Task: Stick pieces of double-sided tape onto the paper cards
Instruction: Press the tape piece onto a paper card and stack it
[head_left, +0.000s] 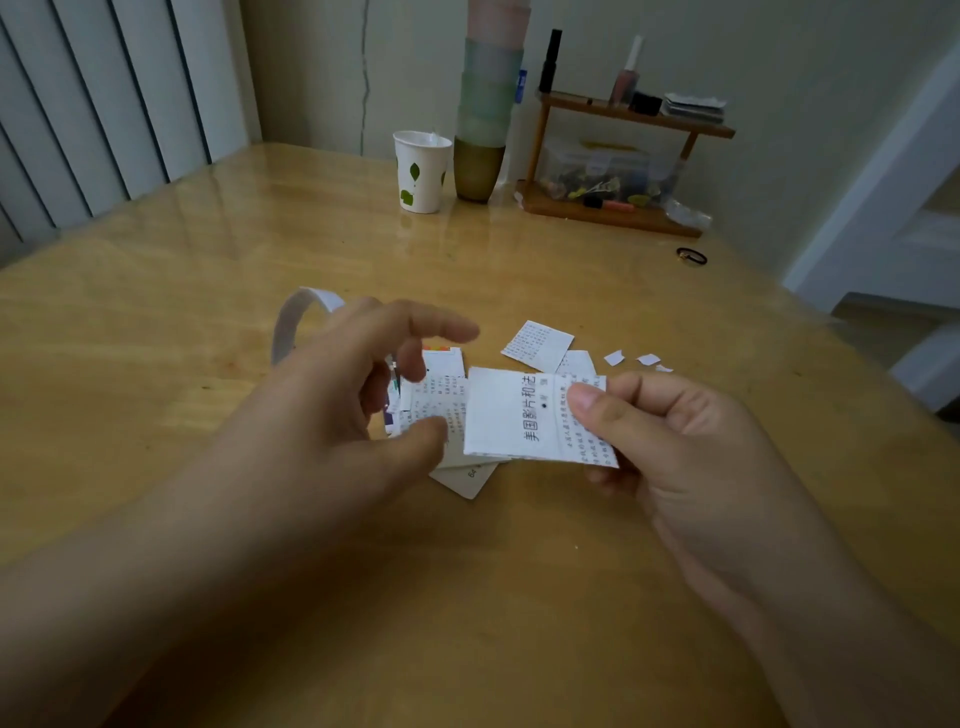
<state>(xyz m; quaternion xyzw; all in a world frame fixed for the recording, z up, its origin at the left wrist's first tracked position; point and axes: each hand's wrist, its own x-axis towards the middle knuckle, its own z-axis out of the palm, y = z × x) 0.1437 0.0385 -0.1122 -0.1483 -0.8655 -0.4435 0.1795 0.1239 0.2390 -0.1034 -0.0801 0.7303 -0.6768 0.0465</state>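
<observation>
Holding a white printed paper card (511, 415) above the glossy wooden table (208, 270), the right hand (675, 447) pinches its right edge, thumb on the printed face and the other fingers curled underneath. The left hand (332, 410) hovers just beside the card's left edge with fingers spread and loosely bent; it seems to grip nothing, though whether a small bit of tape clings to a fingertip is too blurred to tell. A curling white strip of double-sided tape (296, 317) arcs up behind that hand. Under and beside the held card lies a loose heap of more printed paper cards (436, 395), with one squared card (537, 345) further back and a few torn white scraps (631, 358) near it.

Judging by this, the step in hand is readying one card to take tape. The next move calls for tearing or lifting a short piece from the strip and pressing it flat onto the card's blank area while the right hand keeps the card steady
</observation>
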